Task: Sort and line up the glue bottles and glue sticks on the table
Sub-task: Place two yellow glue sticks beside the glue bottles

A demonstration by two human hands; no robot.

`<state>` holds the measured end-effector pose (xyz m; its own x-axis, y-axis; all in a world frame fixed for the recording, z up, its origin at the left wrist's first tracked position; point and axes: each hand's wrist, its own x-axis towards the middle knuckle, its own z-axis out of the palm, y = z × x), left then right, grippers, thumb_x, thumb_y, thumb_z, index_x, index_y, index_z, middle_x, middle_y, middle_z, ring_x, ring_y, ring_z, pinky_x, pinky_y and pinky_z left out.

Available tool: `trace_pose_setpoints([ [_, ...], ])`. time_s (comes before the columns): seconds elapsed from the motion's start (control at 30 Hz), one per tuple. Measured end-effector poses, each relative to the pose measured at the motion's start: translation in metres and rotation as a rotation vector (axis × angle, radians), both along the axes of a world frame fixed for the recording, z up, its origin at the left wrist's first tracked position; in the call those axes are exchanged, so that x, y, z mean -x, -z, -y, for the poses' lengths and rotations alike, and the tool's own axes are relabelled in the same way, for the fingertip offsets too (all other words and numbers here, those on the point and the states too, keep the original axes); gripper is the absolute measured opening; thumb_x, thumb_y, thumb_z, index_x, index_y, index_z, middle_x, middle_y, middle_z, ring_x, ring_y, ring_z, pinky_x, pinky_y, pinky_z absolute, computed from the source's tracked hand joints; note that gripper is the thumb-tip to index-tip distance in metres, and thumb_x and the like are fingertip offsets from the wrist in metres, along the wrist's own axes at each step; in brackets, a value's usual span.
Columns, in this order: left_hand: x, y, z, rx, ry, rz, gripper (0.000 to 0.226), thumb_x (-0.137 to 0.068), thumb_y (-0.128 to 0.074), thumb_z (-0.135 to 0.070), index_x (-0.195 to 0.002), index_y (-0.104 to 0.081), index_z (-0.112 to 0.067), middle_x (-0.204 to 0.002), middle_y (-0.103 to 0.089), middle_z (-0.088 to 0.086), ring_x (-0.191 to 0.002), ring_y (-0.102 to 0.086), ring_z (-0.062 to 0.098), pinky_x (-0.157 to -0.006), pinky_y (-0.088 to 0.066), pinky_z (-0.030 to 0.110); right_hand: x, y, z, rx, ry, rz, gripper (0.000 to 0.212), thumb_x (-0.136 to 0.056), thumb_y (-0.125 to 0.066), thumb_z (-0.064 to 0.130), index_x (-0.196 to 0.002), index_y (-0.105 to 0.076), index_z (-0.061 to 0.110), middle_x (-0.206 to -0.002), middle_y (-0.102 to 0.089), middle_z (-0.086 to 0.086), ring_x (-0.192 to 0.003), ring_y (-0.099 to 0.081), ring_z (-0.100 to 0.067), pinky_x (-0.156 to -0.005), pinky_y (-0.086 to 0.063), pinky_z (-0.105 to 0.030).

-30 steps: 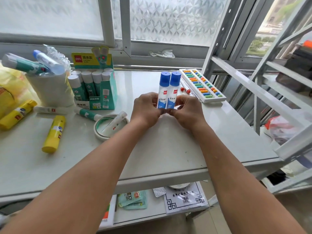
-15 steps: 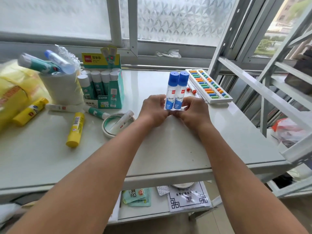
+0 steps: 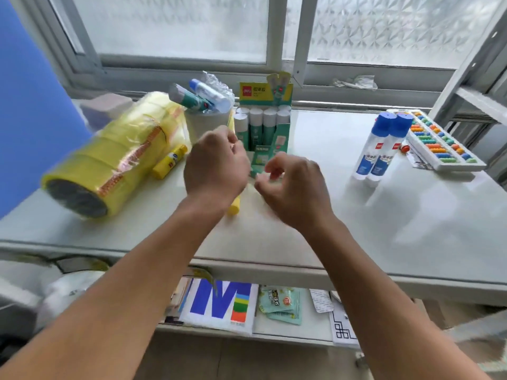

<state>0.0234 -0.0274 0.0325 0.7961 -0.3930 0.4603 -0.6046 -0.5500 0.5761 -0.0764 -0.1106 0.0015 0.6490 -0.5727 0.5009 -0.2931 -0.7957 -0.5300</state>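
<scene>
1. The left hand (image 3: 216, 163) has curled fingers; whether they grip the yellow glue stick (image 3: 235, 207) below them, I cannot tell.
2. The right hand (image 3: 293, 185) is half-open and empty.
3. Two blue-capped glue bottles (image 3: 380, 149) stand well right of the fingers; a careless reach may knock them down.
</scene>
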Motion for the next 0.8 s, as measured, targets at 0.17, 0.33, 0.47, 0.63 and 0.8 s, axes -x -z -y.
trace_pose_setpoints([
  [0.17, -0.044, 0.008, -0.033, -0.195, -0.108, -0.120, 0.021, -0.090, -0.056, -0.025, -0.100, -0.070, -0.012, -0.104, -0.072, 0.014, -0.100, -0.064, 0.036, -0.081, -0.049, 0.037, -0.032, 0.005, -0.036, 0.092, -0.002, -0.224, 0.052, -0.083, -0.054, 0.065, -0.096, -0.062, 0.016, -0.083, -0.068, -0.004, -0.077, -0.063, -0.025, -0.067, -0.054, -0.038],
  [0.33, -0.060, 0.016, -0.038, -0.584, -0.181, 0.038, 0.026, -0.092, -0.054, -0.021, -0.111, -0.062, -0.005, -0.113, -0.063, 0.020, -0.109, -0.057, 0.038, -0.082, -0.049, 0.041, -0.040, 0.002, -0.043, -0.039, 0.011, -0.333, 0.038, -0.075, -0.066, 0.038, -0.100, -0.056, 0.012, -0.090, -0.063, -0.009, -0.087, -0.058, -0.033, -0.065, -0.042, -0.035],
  [0.47, -0.066, 0.016, -0.034, -0.696, -0.217, -0.046, 0.034, -0.091, -0.055, -0.020, -0.119, -0.058, 0.000, -0.120, -0.060, 0.025, -0.115, -0.054, 0.041, -0.087, -0.049, 0.041, -0.030, -0.002, -0.035, -0.250, -0.111, -0.188, 0.040, -0.077, -0.067, 0.034, -0.107, -0.064, 0.009, -0.085, -0.067, -0.006, -0.080, -0.061, -0.026, -0.070, -0.052, -0.038],
  [0.63, -0.064, 0.010, -0.029, -0.792, -0.279, -0.141, 0.039, -0.092, -0.053, -0.013, -0.129, -0.053, -0.002, -0.133, -0.052, 0.022, -0.125, -0.046, 0.039, -0.094, -0.046, 0.046, -0.007, -0.011, -0.010, -0.699, -0.335, 0.098, 0.015, -0.090, -0.066, 0.018, -0.102, -0.071, 0.010, -0.088, -0.072, -0.005, -0.073, -0.065, -0.010, -0.066, -0.055, -0.022],
  [0.8, -0.057, 0.002, -0.029, -0.772, -0.266, -0.214, 0.039, -0.089, -0.059, -0.016, -0.123, -0.057, 0.001, -0.125, -0.058, 0.022, -0.117, -0.056, 0.039, -0.090, -0.051, 0.047, 0.011, -0.012, 0.017, -0.980, -0.361, 0.284, 0.016, -0.093, -0.059, 0.009, -0.095, -0.068, 0.021, -0.090, -0.073, 0.000, -0.078, -0.066, -0.014, -0.069, -0.049, -0.027],
])
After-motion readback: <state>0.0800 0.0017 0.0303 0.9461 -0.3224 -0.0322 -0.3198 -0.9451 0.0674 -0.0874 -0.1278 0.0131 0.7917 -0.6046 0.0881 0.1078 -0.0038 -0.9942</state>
